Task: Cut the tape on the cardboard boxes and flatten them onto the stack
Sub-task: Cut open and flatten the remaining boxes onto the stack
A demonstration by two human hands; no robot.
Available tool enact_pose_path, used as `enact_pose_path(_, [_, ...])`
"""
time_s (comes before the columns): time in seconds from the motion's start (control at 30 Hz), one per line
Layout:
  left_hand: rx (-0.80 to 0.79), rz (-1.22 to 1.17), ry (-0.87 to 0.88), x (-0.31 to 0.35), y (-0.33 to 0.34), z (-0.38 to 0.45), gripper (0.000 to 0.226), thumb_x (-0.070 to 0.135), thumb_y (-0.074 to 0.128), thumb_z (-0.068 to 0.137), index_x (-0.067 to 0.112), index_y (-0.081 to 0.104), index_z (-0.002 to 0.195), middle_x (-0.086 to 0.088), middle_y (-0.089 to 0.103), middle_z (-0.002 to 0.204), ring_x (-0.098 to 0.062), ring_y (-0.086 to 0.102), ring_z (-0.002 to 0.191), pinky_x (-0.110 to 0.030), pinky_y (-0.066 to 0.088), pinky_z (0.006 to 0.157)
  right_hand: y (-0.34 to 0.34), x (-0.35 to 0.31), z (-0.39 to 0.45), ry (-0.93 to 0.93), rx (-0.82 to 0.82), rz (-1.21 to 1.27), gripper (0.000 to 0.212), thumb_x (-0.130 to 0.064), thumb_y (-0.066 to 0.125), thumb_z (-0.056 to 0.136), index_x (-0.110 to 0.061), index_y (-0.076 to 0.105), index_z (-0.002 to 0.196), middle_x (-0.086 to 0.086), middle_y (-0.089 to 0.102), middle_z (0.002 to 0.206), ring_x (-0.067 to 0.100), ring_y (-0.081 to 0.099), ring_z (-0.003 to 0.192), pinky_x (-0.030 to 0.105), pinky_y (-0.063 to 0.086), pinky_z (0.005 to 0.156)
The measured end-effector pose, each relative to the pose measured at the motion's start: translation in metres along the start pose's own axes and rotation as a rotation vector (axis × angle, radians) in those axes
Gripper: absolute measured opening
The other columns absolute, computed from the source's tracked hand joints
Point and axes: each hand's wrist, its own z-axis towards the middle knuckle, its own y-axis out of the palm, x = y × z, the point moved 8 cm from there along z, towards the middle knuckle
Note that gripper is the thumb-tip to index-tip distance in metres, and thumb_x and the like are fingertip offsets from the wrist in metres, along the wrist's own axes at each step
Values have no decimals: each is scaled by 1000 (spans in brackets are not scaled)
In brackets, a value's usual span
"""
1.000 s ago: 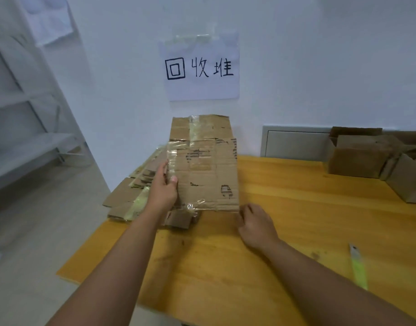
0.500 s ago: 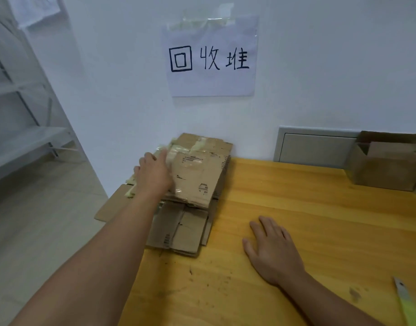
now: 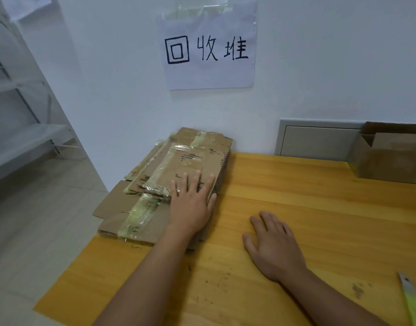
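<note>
A stack of flattened cardboard boxes [image 3: 141, 208] with strips of clear and yellowish tape lies at the table's left end, against the wall. The top flattened box [image 3: 193, 156] lies flat on it. My left hand [image 3: 193, 201] presses palm down on the near right part of that top piece, fingers straight and spread. My right hand [image 3: 273, 245] rests flat on the bare wood to the right of the stack, holding nothing. A box cutter [image 3: 411, 300] with a grey blade and yellow-green handle lies at the table's right edge of view.
The wooden table [image 3: 296, 184] stands against a white wall with a paper sign [image 3: 208, 45]. Upright cardboard boxes [image 3: 390, 156] stand at the back right, in front of a grey wall panel [image 3: 317, 140]. Metal shelving [image 3: 21, 128] stands left, across open floor.
The flattened box went from upright in my left hand to flat on the stack. My left hand moved from its left side to pressing on its near part. My right hand flattened on the table.
</note>
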Motion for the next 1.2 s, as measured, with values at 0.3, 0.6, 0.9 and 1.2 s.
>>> enact_pose_path(0.3, [-121,-38,-124,-23,13,50,55,59,9,101,46,2,154,-11,0,165,-40,-2,150,-56,-1,120,1,1,0,5,7,27,68,-65,16,96,-30,21,154,-1,9,165,16,1,152,37,-1,121])
enact_pose_path(0.6, [-268,-12,-124,-25,29,55,68,69,19,96,42,0,155,-13,-11,164,-40,-11,149,-52,-10,117,2,1,2,10,12,29,68,-64,19,95,-29,24,154,1,13,165,18,4,152,39,1,121])
enact_pose_path(0.9, [70,-189,13,36,-41,5,63,54,34,99,25,25,154,-7,9,165,-23,-4,152,-42,-8,119,0,3,6,-25,-235,34,73,-65,23,97,-26,14,157,3,0,166,21,-3,152,41,-1,120])
enact_pose_path(1.2, [157,-284,160,157,-33,-82,38,43,51,96,25,60,129,-2,51,142,-23,39,137,-44,26,112,-73,106,-41,-115,19,26,50,-48,42,99,-25,45,144,-1,35,155,18,24,145,35,21,116])
